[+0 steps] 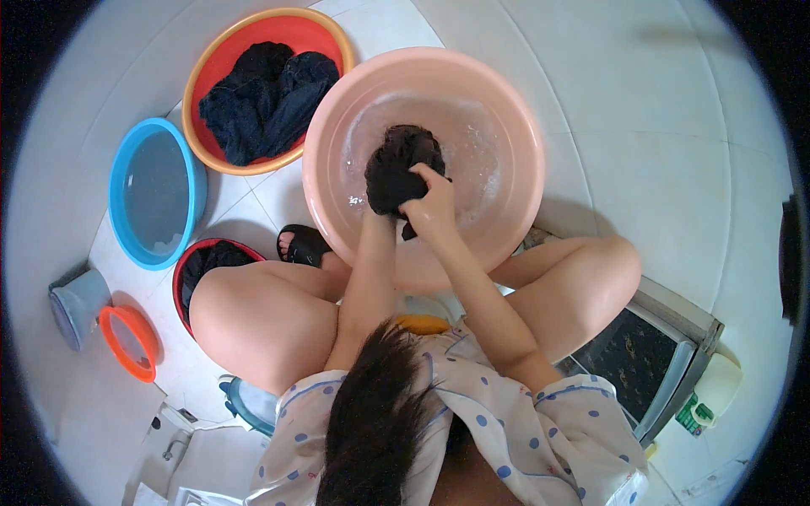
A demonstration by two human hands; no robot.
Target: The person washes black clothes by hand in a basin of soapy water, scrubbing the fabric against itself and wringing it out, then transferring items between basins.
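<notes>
A bunched wet black cloth garment (405,167) is held over the middle of a large pink plastic basin (526,158). My right hand (435,205) grips its near right side, thumb and fingers pressed into the fabric. The cloth covers the fingers of my left hand (378,222), which bears it from the left and below; only the wrist end shows. A small end of the cloth hangs beneath my right hand. Sudsy water with bubbles lies in the basin around and below the cloth.
Dark clothes (269,104) fill an orange-rimmed red basin (212,155) at far left. Nearby stand a blue basin (197,190) of cloudy water, a red container (178,297) with black cloth, a grey-blue bucket (82,303) and a small orange basin (152,338). A doorway sill (671,386) lies right.
</notes>
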